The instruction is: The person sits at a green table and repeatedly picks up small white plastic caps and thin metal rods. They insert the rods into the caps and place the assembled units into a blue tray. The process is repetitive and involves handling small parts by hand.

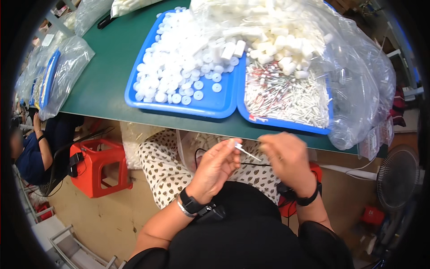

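In front of my lap, below the table edge, my left hand point(218, 165) is closed, thumb and fingertips pinching a thin white stick point(251, 155). A small whitish piece sits at the pinched end, too small to make out. The stick points right and slightly down, toward my right hand point(286, 161). That hand is raised just beside it, its fingers smeared by motion, so whether it holds anything is hidden. Ahead lie a blue tray point(188, 109) of translucent white discs point(172, 67) with central holes, and a second blue tray point(286, 127) with many small white and reddish pins point(286, 96).
White foam-like cylinders point(286, 45) spill from a large clear plastic bag point(358, 89) over the right tray. The green table point(107, 54) extends left. A red stool point(101, 166) stands at left, near another person's arm point(44, 145). A fan point(396, 177) is at right.
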{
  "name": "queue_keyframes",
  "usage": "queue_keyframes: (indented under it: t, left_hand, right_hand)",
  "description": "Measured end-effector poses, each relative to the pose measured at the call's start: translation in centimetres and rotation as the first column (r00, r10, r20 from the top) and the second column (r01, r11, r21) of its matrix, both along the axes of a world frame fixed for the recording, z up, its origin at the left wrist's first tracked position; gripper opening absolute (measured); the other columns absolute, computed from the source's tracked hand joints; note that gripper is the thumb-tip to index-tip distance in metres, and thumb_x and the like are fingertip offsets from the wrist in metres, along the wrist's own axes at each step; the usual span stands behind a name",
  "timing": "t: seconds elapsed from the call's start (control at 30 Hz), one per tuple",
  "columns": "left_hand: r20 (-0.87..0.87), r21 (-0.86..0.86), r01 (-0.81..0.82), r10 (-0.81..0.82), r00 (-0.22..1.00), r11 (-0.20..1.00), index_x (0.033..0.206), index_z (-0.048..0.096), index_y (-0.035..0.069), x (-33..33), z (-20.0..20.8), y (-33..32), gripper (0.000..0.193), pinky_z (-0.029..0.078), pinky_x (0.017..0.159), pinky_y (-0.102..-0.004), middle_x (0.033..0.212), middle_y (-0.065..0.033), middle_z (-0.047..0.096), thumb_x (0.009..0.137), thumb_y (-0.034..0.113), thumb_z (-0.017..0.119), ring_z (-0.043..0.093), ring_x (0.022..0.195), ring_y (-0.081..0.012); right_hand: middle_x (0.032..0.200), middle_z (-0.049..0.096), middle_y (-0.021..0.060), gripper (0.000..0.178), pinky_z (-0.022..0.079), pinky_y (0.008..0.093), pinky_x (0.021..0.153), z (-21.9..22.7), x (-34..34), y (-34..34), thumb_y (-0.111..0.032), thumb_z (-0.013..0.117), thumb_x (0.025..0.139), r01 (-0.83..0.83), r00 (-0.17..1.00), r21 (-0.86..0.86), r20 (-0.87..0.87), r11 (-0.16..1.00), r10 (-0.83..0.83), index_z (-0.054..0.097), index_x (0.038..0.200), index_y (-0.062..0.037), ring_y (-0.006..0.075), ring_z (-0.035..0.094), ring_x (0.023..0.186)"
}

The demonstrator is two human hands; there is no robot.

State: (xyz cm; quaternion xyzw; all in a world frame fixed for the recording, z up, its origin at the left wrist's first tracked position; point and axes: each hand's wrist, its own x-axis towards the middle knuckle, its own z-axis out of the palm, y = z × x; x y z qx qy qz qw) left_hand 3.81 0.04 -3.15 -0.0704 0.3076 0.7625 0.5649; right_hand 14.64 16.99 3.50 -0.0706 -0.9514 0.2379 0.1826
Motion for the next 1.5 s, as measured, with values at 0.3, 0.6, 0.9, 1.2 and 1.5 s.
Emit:
queue_keyframes:
  t: [0.3,0.6,0.9,1.2,1.5]
  left_hand:
    - [-0.019,0.036,0.049,-0.049,0.999,0.998,0.123,0.055,0.000,-0.5,0.7,0.2,0.035,0.055,0.085,-0.0282,0.106,-0.0114,0.065,0.103,0.029,0.052,0.066,0.095,-0.0149]
    - [-0.150,-0.018,-0.039,0.036,0.988,0.999,0.136,0.047,-0.002,-0.8,1.7,0.2,0.042,0.054,0.091,-0.0305,0.115,-0.0148,0.064,0.104,0.026,0.050,0.066,0.101,-0.0192]
    - [-0.183,0.055,-0.160,0.168,0.969,0.986,0.131,0.050,-0.001,-1.2,3.1,0.8,0.037,0.056,0.091,-0.0321,0.115,-0.0162,0.064,0.103,0.022,0.052,0.066,0.104,-0.0214]
    - [-0.309,-0.023,-0.122,0.109,0.945,0.992,0.132,0.053,-0.001,-0.2,2.8,0.6,0.036,0.054,0.086,-0.0252,0.118,-0.0119,0.065,0.103,0.019,0.053,0.065,0.105,-0.0163]
    - [-0.325,-0.029,-0.070,0.056,0.944,0.997,0.136,0.053,0.002,-0.1,2.9,0.6,0.038,0.050,0.089,-0.0247,0.131,-0.0105,0.060,0.102,0.020,0.054,0.061,0.108,-0.0126]
  right_hand:
    - [0.092,0.064,0.0089,0.016,0.048,0.0400,0.076,1.8,1.5,9.5,0.000,0.066,0.077,0.175,0.964,0.449,0.101,0.876,-0.245,0.066,0.093,-0.0029,0.0294,0.059,0.085]
    - [0.092,0.070,0.0109,0.017,0.052,0.0367,0.070,1.4,0.6,8.3,0.000,0.068,0.082,0.199,0.980,0.356,-0.102,0.913,-0.174,0.067,0.099,-0.0028,0.0291,0.066,0.080]
    - [0.078,0.067,0.0109,0.014,0.051,0.0352,0.060,0.5,-0.6,0.6,-0.001,0.073,0.080,-0.063,0.995,-0.084,-0.079,0.994,0.057,0.065,0.091,-0.0007,0.0269,0.066,0.067]
    - [0.076,0.065,0.0113,0.014,0.049,0.0359,0.057,-0.1,-1.3,-0.3,0.000,0.072,0.080,-0.107,0.987,-0.057,-0.129,0.993,0.099,0.065,0.092,-0.0009,0.0275,0.064,0.065]
    - [0.073,0.066,0.0092,0.011,0.048,0.0236,0.053,0.7,-1.7,-0.6,-0.009,0.059,0.097,-0.063,0.981,-0.569,0.116,0.820,0.155,0.064,0.101,0.0003,0.0147,0.063,0.058]
